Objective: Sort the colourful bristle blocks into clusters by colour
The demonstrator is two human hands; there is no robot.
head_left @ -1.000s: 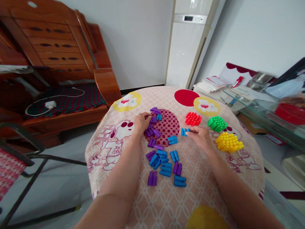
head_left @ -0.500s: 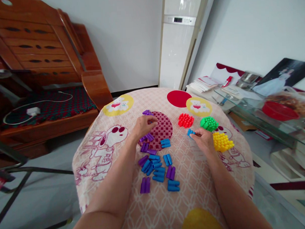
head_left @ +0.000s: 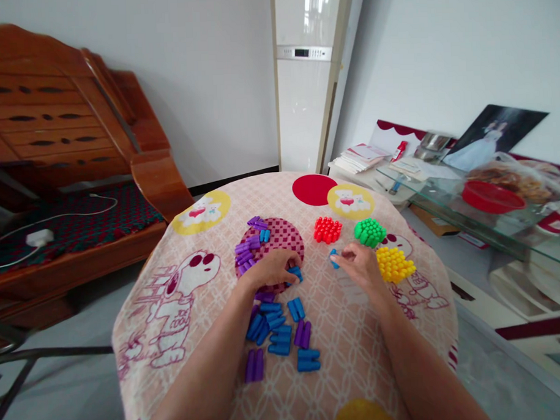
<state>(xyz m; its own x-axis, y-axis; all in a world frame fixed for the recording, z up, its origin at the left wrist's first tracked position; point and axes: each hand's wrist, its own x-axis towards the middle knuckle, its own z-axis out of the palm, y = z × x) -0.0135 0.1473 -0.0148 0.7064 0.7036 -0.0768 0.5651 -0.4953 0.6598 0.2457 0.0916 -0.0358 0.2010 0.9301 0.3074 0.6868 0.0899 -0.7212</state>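
My left hand (head_left: 278,268) has its fingers closed around a blue double-tube toy block (head_left: 295,274) at the near right of the dark pink circle on the cloth. In a fingertip pinch, my right hand (head_left: 361,265) holds another blue block (head_left: 334,258). Beyond my left hand, a small blue block (head_left: 265,236) lies beside a row of purple blocks (head_left: 247,245). Closer to me is a loose pile of blue blocks (head_left: 279,340) with purple blocks (head_left: 303,334) among them. My left hand and forearm cover part of the purple ones.
Grouped red pieces (head_left: 327,230), green pieces (head_left: 369,232) and yellow pieces (head_left: 394,264) stand around my right hand. A patterned cloth (head_left: 173,305) covers the round table. To the right is a glass shelf holding a red bowl (head_left: 493,196); a wooden bench (head_left: 70,137) stands left.
My left hand has moved nearer to me and right, from a blue block now lying by the purple row to another blue one. My right hand keeps its block. The view has shifted.
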